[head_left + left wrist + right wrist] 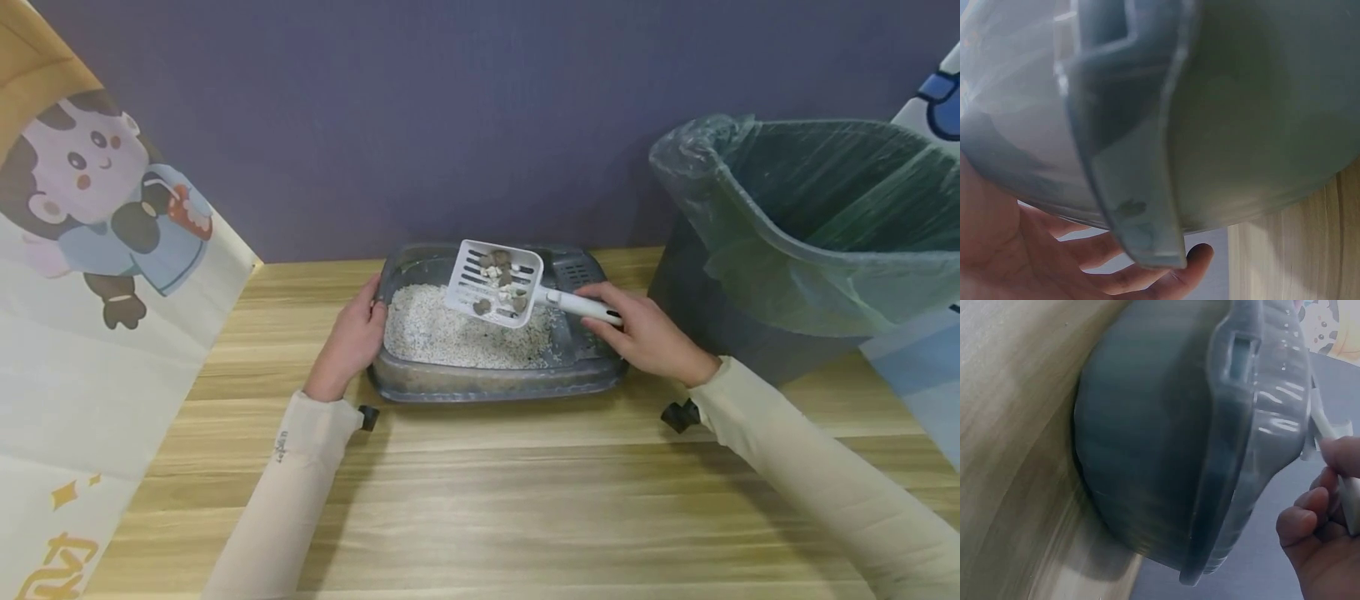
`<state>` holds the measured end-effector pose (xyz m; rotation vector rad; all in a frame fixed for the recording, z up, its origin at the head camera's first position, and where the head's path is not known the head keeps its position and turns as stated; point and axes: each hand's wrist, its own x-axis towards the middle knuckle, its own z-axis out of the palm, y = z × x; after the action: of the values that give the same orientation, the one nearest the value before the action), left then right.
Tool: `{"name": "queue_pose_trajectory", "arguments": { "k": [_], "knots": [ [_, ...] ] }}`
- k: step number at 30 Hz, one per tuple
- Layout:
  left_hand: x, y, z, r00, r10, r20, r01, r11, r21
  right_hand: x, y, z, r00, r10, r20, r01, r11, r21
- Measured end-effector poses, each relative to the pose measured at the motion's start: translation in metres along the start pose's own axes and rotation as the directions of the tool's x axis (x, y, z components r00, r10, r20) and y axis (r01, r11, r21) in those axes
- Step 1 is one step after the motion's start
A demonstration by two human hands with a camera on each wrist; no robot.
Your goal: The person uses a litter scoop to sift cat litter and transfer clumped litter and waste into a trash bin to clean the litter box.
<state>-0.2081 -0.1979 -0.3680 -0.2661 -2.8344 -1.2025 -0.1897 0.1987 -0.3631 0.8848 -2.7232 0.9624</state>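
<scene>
We see pale litter [465, 346] in the grey litter box [487, 385], its left rim gripped by the left hand's [352, 337] fingers; above, the right hand's [648, 333] fingers clamp a slotted scoop [537, 293] carrying clumps [501, 261] (the right wrist view mostly hides its pan), while the lined trash bin [701, 312] is cut off

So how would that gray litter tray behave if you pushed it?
The gray litter tray would probably keep its shape, since it looks like molded plastic. It may feel heavy for its size, as granules spread across much of it. Tipping seems unlikely: it sits low and broad on the wooden surface.
</scene>
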Motion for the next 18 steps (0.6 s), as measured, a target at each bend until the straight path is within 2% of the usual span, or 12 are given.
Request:
{"name": "queue_pose_trajectory", "arguments": {
  "k": [7,11,18],
  "knots": [
    [0.0,-0.0015,-0.0003,1.0,-0.002,-0.002,0.002,1.0,0.0,0.0013,-0.0033,-0.0004,0.999,-0.027,-0.04,0.027,1.0,0.001],
    [0.0007,-0.002,-0.0001,1.0,0.003,-0.003,-0.003,1.0,-0.001,0.0002,-0.0033,0.0011,0.999,-0.041,-0.005,0.041,0.999,-0.017],
    [0.0025,-0.0033,0.001,0.999,0.033,-0.013,-0.033,0.999,-0.002,-0.0044,-0.0039,0.0023,0.999,-0.017,0.043,0.016,1.0,0.01]
  ]
}}
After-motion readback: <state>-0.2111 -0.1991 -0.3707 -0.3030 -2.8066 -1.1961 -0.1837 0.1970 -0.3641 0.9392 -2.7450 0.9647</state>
